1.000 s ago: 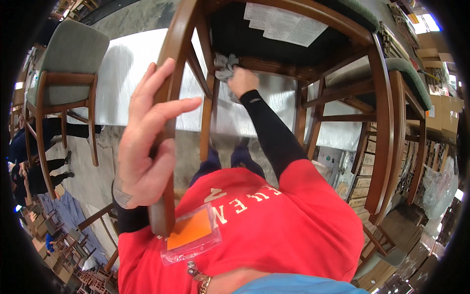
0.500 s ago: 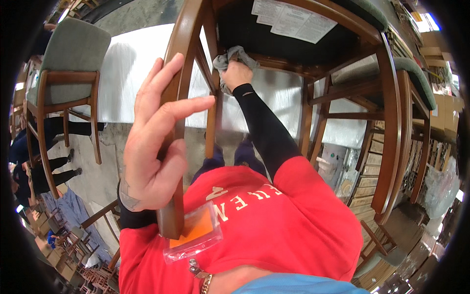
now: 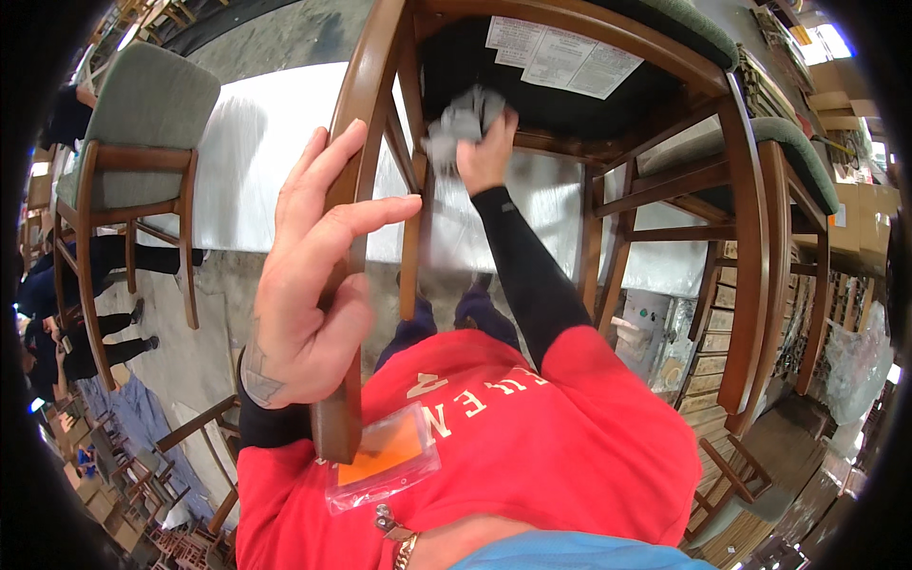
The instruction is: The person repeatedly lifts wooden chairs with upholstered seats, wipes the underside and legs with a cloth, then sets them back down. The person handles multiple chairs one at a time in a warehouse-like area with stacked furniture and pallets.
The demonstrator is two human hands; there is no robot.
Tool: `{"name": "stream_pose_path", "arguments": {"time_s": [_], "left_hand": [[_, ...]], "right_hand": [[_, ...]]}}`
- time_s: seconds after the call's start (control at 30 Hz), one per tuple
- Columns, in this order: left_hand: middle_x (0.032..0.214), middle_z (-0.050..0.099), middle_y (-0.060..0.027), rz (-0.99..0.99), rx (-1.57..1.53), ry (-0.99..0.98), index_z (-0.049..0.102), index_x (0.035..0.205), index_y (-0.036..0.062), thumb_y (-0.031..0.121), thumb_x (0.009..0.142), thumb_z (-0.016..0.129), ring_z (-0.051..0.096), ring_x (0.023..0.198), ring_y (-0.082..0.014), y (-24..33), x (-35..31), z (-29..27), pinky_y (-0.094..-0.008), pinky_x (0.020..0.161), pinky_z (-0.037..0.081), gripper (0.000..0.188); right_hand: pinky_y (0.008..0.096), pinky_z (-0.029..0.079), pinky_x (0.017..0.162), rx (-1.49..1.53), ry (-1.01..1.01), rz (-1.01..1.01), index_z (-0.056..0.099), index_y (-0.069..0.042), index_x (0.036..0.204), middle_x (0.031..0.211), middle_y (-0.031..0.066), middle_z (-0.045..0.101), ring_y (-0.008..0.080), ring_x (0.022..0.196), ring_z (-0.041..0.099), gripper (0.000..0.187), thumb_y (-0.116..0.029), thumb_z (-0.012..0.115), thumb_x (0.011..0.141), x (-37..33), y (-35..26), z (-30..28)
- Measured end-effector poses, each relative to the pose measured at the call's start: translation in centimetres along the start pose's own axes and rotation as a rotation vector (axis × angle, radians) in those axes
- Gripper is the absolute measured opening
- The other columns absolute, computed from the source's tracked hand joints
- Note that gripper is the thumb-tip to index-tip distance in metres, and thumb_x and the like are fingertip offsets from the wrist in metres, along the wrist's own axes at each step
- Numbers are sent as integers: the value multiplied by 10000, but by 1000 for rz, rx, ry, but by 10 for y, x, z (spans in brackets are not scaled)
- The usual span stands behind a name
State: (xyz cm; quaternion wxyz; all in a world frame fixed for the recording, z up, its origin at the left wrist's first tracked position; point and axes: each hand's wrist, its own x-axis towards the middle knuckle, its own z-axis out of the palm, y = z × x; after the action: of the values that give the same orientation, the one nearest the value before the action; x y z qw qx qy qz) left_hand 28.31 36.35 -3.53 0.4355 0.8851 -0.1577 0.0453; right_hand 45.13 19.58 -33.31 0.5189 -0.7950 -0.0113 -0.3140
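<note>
A brown wooden chair (image 3: 570, 21) faces me with its black underside (image 3: 465, 59) showing, several white paper labels (image 3: 577, 59) on it. My left hand (image 3: 313, 275) rests against the near left chair leg (image 3: 372, 71), fingers stretched out and index finger pointing right across it. My right hand (image 3: 489, 152) is closed on a bunched grey rag (image 3: 465, 123), blurred by motion. The rag is beside the inner left corner of the frame, in front of the underside. Whether it touches the wood I cannot tell.
Another grey-upholstered chair (image 3: 152, 114) stands at left on a surface covered in clear-white film (image 3: 271, 123). More chairs (image 3: 798, 180) crowd the right side, with cardboard boxes (image 3: 860, 218) behind. Other people (image 3: 95, 261) are at far left.
My right hand and the rag have moved slightly up and to the right, away from the left frame corner. My left hand keeps its pose against the leg.
</note>
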Motion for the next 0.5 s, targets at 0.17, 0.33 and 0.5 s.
{"name": "stream_pose_path", "arguments": {"time_s": [0.17,0.33,0.5], "left_hand": [[1581,398,-241,-39,-13,-9,704,1187,37,-42,607,427,209,1554,-408,-5,-3,2,-518,1245,137,647],[1590,392,-227,6,-10,-14,703,1187,39,-52,617,432,217,1551,-408,3,2,-2,-512,1247,137,637],[1581,375,-252,-40,64,-20,695,1195,47,-95,602,415,196,1540,-454,-1,-2,-4,-520,1230,173,671]], "right_hand": [[496,451,972,-121,165,-441,640,-14,1063,1262,187,557,419,1139,517,468,-46,722,604,82,-58,25],[491,487,927,-486,-300,-351,684,-67,1028,1121,141,617,410,1090,536,373,-108,711,658,5,35,11],[507,484,873,-152,-29,-291,637,-13,981,1048,186,604,427,995,557,346,-35,655,636,67,-45,33]]}}
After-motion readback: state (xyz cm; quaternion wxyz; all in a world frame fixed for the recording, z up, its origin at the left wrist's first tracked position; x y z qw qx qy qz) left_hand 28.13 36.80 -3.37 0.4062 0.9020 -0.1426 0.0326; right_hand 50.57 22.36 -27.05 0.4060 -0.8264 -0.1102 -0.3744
